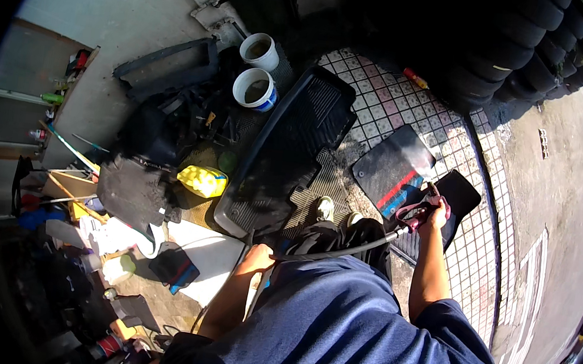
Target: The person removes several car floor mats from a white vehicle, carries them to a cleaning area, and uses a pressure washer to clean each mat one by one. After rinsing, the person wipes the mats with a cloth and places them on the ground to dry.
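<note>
While right hand (437, 215) grips spray gun (418, 211) | floor mat (393, 166) just beyond

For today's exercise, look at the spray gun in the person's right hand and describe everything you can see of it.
The spray gun is small, with a reddish trigger handle and a short nozzle that points up and away toward the dark floor mats. The right hand grips it with the arm stretched forward. A dark hose leaves its rear end and runs back across the person's body to the left hand, which holds it. Finer details are too small to tell.
</note>
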Motion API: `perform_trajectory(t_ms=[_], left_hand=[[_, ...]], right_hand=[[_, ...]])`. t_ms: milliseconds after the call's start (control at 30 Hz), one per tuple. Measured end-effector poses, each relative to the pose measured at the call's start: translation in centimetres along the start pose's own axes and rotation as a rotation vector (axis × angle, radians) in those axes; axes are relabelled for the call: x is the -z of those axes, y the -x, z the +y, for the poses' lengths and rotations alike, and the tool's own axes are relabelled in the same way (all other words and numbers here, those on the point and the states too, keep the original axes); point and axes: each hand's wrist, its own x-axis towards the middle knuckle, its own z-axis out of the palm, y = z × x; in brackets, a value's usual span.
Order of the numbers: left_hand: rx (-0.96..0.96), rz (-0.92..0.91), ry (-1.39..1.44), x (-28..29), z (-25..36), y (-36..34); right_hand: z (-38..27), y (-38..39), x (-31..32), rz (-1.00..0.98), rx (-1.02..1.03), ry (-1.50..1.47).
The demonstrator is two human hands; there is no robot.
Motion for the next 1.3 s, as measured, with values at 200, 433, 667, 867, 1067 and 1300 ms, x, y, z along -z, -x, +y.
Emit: perform_trajectory(t_ms=[200,433,667,867,1067,1300], left_hand=[[0.058,0.099,0.041,-1.7,4.1,8.1],[0.018,0.287,0.058,-10.7,17.3,17.6],[0.005,0.404,0.184,-16.7,21.5,23.4],[0.045,0.577,0.422,-24.1,19.6,24.8],[0.123,0.613,0.735,-32.1,16.5,27.3],[0.435,0.785,0.811,-47.5,9.8,23.5]], right_hand=[[-0.6,-2.5,-6.2,-0.566,0.015,0.440],[0.3,6.5,-18.3,-0.977,0.240,1.125],[6.7,8.3,-18.1,-1.251,0.837,1.508],[12.2,17.0,-8.5,-1.539,0.649,1.564],[13.7,27.2,-0.4,-1.635,0.695,1.701],[18.9,37.0,9.6,-1.744,0.658,1.950]])
